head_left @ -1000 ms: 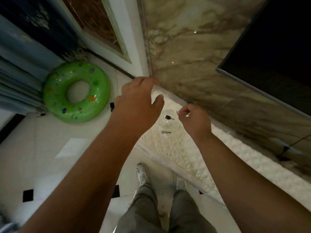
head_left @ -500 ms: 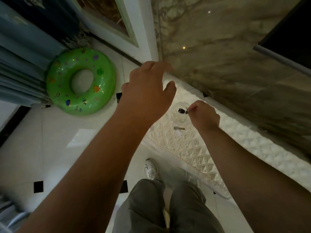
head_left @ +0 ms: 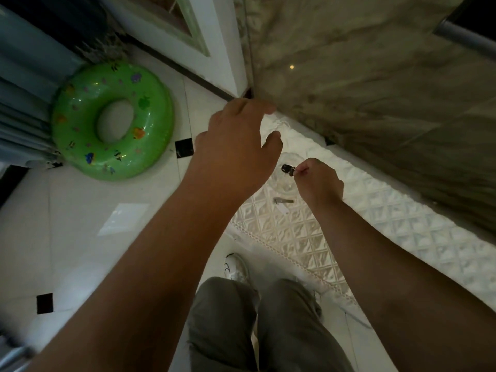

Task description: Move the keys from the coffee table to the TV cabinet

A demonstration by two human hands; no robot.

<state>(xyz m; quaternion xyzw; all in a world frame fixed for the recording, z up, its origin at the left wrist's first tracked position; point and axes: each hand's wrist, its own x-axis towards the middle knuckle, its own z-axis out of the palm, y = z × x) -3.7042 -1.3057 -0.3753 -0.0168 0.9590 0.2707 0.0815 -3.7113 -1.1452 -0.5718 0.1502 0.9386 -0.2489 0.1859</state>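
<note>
1. The right hand [head_left: 320, 182] is held low over the long low TV cabinet [head_left: 429, 232], which is covered by a white quilted satin cloth [head_left: 308, 237].
2. Its thumb and forefinger are pinched narrowly on the keys [head_left: 287, 169]. A small black key head sticks out to the left of the fingertips.
3. The keys hang over a round clear glass dish [head_left: 291, 157] that stands on the cloth. Whether they touch the glass, I cannot tell.
4. The left hand [head_left: 236, 154] is in the air above the left end of the cabinet. Its fingers are loose and a little spread, with the thumb apart, and it holds nothing.
5. A small flat silver metal piece [head_left: 283, 201] lies on the cloth just in front of the dish.
6. A green inflatable swim ring with coloured prints [head_left: 80, 146] lies on the white tiled floor [head_left: 80, 224] to the left, near a blue-grey curtain [head_left: 21, 89].
7. Behind the cabinet is a beige marble wall [head_left: 362, 76].
8. Below are the person's grey trousers [head_left: 268, 331] and a white shoe [head_left: 236, 267].
</note>
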